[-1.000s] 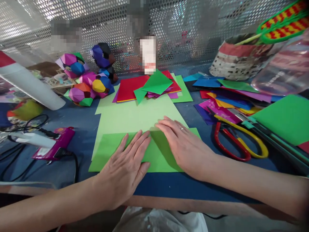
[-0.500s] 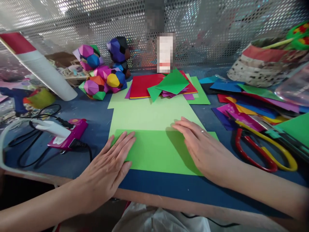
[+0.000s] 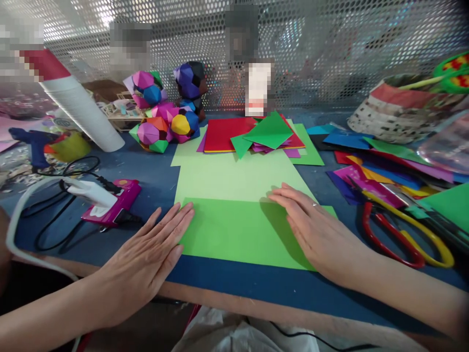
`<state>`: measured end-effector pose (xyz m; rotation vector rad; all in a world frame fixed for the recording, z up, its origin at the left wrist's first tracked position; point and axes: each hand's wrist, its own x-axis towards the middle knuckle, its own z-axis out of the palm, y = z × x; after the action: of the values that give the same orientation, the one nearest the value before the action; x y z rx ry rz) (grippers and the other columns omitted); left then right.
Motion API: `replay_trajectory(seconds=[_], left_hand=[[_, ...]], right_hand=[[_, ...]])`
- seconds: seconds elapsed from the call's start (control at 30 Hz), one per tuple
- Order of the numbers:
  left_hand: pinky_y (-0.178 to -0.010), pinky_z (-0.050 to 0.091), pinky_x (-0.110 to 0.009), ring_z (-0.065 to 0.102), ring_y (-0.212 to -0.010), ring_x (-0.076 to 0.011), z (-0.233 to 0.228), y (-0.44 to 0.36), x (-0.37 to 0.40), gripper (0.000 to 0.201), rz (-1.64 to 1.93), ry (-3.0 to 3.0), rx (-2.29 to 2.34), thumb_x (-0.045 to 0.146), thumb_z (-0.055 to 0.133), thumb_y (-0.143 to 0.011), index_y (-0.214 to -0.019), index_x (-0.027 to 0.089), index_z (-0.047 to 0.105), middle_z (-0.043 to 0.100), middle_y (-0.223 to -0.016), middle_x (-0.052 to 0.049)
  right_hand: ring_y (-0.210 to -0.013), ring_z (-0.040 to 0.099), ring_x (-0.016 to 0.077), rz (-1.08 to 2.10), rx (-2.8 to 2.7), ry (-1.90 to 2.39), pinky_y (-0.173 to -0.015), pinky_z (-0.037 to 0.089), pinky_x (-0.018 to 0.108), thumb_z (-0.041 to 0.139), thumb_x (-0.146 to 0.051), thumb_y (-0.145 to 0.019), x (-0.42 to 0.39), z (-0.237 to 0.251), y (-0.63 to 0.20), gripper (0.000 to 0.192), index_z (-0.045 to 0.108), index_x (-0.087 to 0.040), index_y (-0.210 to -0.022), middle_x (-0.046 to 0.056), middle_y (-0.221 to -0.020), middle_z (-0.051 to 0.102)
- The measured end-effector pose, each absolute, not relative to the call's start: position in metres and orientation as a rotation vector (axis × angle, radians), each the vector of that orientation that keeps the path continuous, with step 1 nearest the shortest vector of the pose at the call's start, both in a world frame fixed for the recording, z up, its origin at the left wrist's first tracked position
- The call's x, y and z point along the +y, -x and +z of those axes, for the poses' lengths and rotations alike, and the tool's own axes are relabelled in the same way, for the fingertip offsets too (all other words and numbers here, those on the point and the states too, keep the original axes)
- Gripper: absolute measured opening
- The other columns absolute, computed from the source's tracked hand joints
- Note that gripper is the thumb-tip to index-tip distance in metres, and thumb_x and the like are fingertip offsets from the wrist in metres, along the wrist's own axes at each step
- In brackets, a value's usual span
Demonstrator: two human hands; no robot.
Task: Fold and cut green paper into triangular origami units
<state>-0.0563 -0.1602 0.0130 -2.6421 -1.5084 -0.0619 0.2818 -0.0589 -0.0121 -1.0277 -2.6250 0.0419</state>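
Note:
A bright green sheet of paper (image 3: 234, 234) lies flat near the table's front edge, over paler green paper (image 3: 234, 178). My left hand (image 3: 150, 254) rests with outstretched fingers on the left end of the bright sheet. Over its right end is my right hand (image 3: 311, 225), palm down, fingers long and close together, a ring on one finger; its shadow falls on the sheet. Neither hand grasps anything. Behind the sheets sits a stack of red paper (image 3: 225, 134) topped by dark green pieces (image 3: 271, 131).
Scissors with red and yellow handles (image 3: 394, 230) lie right, before mixed coloured paper (image 3: 388, 161) and a woven basket (image 3: 388, 115). At left are a magenta power strip (image 3: 126, 195) with cables, a blue glue gun (image 3: 32, 144), a white paper roll (image 3: 82, 107) and faceted paper balls (image 3: 150, 132).
My left hand has slid left along the bright green sheet, toward its left edge. My right hand stays at the right end. The whole view has shifted slightly.

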Motion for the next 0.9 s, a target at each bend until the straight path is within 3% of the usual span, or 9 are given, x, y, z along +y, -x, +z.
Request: replay_trajectory(seconds=[0.17,0.3,0.4,0.5,0.63,0.77,0.9], left_hand=[[-0.121,0.024,-0.050,0.020,-0.151,-0.0257,0.024,0.026,-0.160,0.062,-0.102,2.662,-1.460,0.027,0.033,-0.104,-0.160,0.017,0.007,0.020,-0.164,-0.010],[-0.123,0.022,-0.048,0.014,-0.152,-0.0270,0.024,-0.027,-0.156,0.073,-0.008,2.975,-1.241,0.053,0.041,-0.101,-0.156,0.010,0.021,0.018,-0.164,-0.011],[-0.125,0.011,-0.047,0.004,-0.153,-0.0252,0.018,-0.059,-0.150,0.084,-0.009,3.094,-1.092,0.068,0.031,-0.098,-0.157,0.010,0.018,0.010,-0.165,-0.010],[-0.125,0.008,-0.044,0.004,-0.153,-0.0249,0.013,-0.070,-0.145,0.086,0.000,3.113,-1.038,0.068,0.026,-0.098,-0.157,0.006,0.017,0.010,-0.165,-0.013],[-0.125,0.014,-0.041,0.003,-0.153,-0.0256,0.016,-0.058,-0.147,0.088,0.015,3.116,-1.033,0.069,0.028,-0.098,-0.156,0.004,0.018,0.009,-0.165,-0.015],[-0.122,0.023,-0.040,0.016,-0.152,-0.0267,0.026,-0.032,-0.157,0.089,0.091,3.100,-1.145,0.069,0.038,-0.095,-0.156,0.006,0.023,0.022,-0.162,-0.015],[-0.120,0.029,-0.041,0.028,-0.148,-0.0302,0.023,-0.002,-0.168,0.106,-0.069,3.012,-1.173,0.071,0.047,-0.089,-0.159,0.010,-0.004,0.027,-0.160,-0.017]], right_hand=[[-0.145,0.033,0.0295,0.043,-2.628,1.002,-0.111,0.042,0.054,0.034,0.000,-0.087,-0.059,-0.013,-0.281,0.059,0.033,-0.014,-0.145,0.019,-0.146,0.043],[-0.145,0.032,0.0292,0.009,-2.637,0.993,-0.113,0.040,0.052,0.034,-0.001,-0.089,-0.059,-0.012,-0.281,0.056,0.035,-0.010,-0.144,0.020,-0.145,0.043],[-0.144,0.034,0.0303,0.019,-2.643,0.974,-0.112,0.042,0.052,0.036,-0.003,-0.088,-0.058,-0.012,-0.281,0.055,0.036,-0.008,-0.143,0.021,-0.145,0.043],[-0.144,0.033,0.0316,0.022,-2.653,0.947,-0.111,0.042,0.052,0.038,-0.005,-0.087,-0.058,-0.012,-0.282,0.056,0.037,-0.006,-0.143,0.022,-0.145,0.043],[-0.145,0.032,0.0304,0.033,-2.632,0.939,-0.112,0.041,0.053,0.034,-0.003,-0.088,-0.057,-0.013,-0.283,0.054,0.037,-0.009,-0.142,0.020,-0.143,0.046],[-0.144,0.034,0.0298,0.055,-2.619,0.961,-0.112,0.041,0.054,0.033,-0.001,-0.088,-0.057,-0.013,-0.282,0.056,0.037,-0.012,-0.143,0.018,-0.143,0.047],[-0.144,0.035,0.0295,0.049,-2.610,1.013,-0.111,0.042,0.052,0.034,-0.003,-0.091,-0.058,-0.013,-0.281,0.054,0.037,-0.013,-0.144,0.018,-0.144,0.046]])
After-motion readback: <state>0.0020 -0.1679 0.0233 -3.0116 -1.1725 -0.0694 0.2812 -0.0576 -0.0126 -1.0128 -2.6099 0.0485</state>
